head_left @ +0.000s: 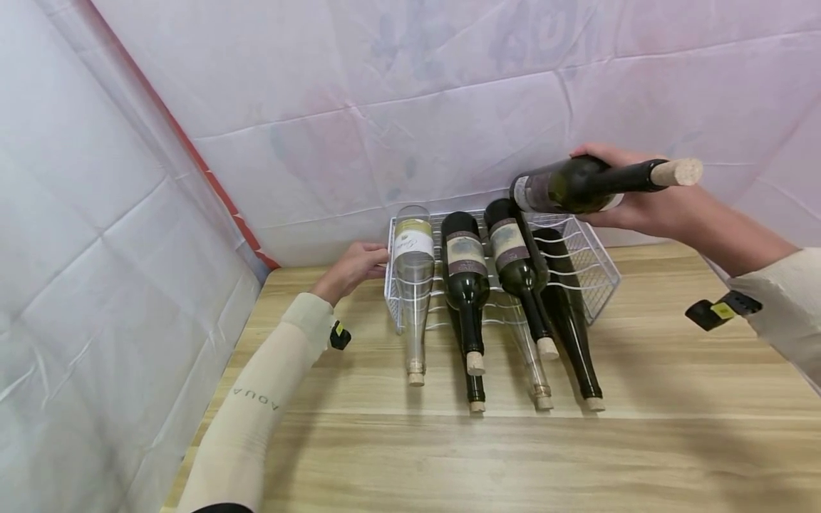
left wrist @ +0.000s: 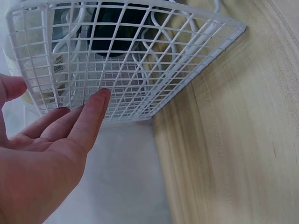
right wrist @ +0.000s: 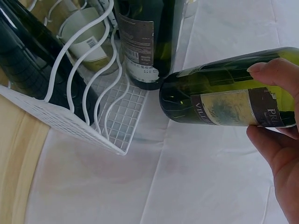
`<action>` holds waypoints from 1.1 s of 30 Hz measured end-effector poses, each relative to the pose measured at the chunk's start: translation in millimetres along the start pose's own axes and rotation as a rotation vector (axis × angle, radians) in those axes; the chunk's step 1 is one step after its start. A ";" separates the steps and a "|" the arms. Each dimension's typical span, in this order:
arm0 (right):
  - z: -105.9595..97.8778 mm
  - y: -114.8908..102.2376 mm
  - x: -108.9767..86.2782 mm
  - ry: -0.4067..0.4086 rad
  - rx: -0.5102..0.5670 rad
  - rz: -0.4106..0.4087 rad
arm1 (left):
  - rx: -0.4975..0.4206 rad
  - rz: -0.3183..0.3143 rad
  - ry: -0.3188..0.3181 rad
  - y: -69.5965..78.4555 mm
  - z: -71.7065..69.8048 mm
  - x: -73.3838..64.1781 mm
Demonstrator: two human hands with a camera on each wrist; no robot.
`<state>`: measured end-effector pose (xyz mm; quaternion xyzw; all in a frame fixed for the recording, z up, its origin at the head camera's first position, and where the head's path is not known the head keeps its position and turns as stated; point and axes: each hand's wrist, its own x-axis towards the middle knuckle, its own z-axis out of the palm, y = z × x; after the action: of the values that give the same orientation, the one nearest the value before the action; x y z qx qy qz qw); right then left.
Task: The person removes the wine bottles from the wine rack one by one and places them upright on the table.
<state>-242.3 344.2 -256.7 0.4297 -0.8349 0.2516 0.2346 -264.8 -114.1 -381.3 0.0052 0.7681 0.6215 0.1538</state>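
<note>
My right hand (head_left: 631, 206) grips a dark green wine bottle (head_left: 571, 185) around its body, over the right side of a white wire wine rack (head_left: 599, 267). The bottle's cork points right in the head view; in the right wrist view its base is beside another bottle in the rack. Fingers of my left hand (head_left: 359, 267) rest against the rack's left mesh side, nearly straight. On the upper level lie a clear bottle (head_left: 413, 246) and two dark bottles (head_left: 466, 253). Below are a clear bottle (head_left: 532, 363) and dark ones, including one (head_left: 574, 328) at the right.
The rack stands on a light wooden table (head_left: 449, 463), against a white cloth wall (head_left: 359, 142). Corked necks jut out of the rack toward the table's front. A second cloth wall (head_left: 96, 285) with a red edge stands at the left.
</note>
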 end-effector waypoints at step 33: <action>6.5 -18.2 19.5 -0.006 0.057 0.130 | 0.392 0.173 0.038 22.2 -11.1 -30.6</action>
<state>-238.4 319.2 -245.9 0.3816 -0.8543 0.2887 0.2028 -242.4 -125.7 -351.1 0.0894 0.8737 0.4712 0.0816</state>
